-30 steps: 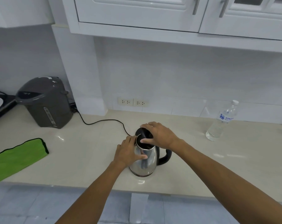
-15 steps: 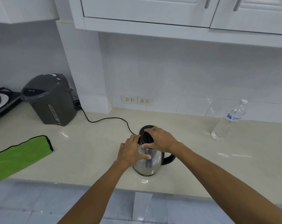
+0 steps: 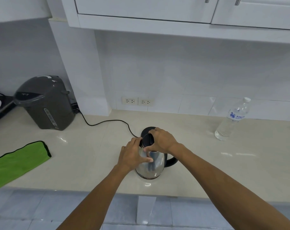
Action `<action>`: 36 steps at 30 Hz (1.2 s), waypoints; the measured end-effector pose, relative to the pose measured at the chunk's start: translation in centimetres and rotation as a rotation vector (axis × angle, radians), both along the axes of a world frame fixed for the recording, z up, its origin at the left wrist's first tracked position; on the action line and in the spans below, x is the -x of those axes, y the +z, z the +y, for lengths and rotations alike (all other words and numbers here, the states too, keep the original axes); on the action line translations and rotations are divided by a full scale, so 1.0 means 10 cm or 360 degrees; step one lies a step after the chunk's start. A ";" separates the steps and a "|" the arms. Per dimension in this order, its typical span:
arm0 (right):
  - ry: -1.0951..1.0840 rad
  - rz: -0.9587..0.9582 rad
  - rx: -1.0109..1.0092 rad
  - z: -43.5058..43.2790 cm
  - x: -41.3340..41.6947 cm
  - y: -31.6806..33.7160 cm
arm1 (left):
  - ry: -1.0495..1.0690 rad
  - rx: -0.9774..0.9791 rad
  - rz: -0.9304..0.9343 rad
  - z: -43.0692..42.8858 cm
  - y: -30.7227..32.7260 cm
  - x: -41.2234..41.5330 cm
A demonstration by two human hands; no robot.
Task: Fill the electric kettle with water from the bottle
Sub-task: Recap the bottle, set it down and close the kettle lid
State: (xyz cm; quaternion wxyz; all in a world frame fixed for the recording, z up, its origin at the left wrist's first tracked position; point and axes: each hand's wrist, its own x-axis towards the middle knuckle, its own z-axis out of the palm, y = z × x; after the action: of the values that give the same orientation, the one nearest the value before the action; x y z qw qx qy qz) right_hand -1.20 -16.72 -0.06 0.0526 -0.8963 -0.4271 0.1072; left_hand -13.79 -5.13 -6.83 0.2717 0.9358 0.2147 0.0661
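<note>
Countertop (image 3: 94, 151): steel kettle (image 3: 151, 165) braced by left hand (image 3: 132, 155), steadying it; right hand (image 3: 161, 140) gripped lid (image 3: 146, 140); bottle (image 3: 232, 120) stood well apart.

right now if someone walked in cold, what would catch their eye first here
Both hands meet at the steel kettle near the counter's front edge: the left hand braces its side while the right hand grips the black lid. Next is the bright green cloth at the far left, then the clear water bottle standing capped and untouched at the right, by the wall.
</note>
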 end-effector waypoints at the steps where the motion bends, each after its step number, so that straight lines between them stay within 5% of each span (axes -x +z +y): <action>1: -0.0008 0.0003 -0.0005 0.01 0.01 0.00 | -0.0001 0.0001 -0.0007 0.00 -0.01 0.00; 24: -0.0287 0.0110 -0.0206 -0.56 -0.06 0.01 | -0.0038 0.0080 -0.0096 -0.02 0.05 0.07; 36: -0.0665 0.0512 -0.0417 -1.24 -0.19 -0.39 | -0.0015 0.0378 -0.0201 -0.02 -0.09 0.11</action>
State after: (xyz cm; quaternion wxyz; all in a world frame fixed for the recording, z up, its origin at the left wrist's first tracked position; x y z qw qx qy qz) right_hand 0.68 -29.16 -3.99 0.2558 -0.9219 -0.2298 0.1787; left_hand -14.86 -5.31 -7.71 0.3938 0.8920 0.1991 0.0979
